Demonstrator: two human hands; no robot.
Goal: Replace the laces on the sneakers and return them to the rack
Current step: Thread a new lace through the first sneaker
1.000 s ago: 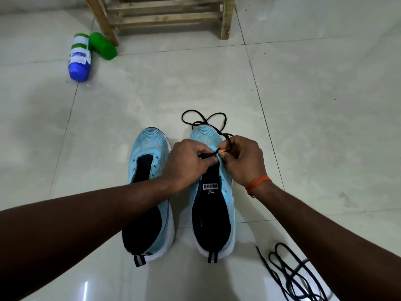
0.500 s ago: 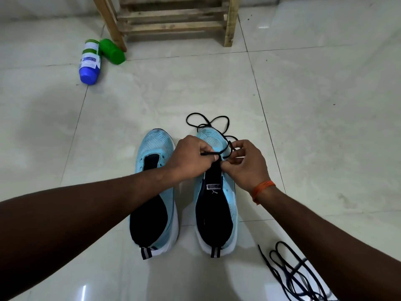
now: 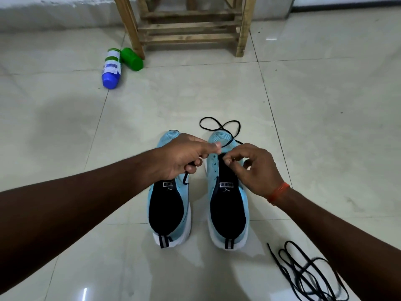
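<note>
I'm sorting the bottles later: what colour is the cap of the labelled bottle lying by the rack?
Blue; the bottle shows clearly in the head view.

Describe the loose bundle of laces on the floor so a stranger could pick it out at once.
Start at the pair of light blue sneakers on the tiled floor. Look to the right of their heels, under the forearm with the orange wrist thread: the spare black lace bundle lies there in a tangle. Unlike the other black lace, looped at the right sneaker's toe, no hand touches it.
</note>
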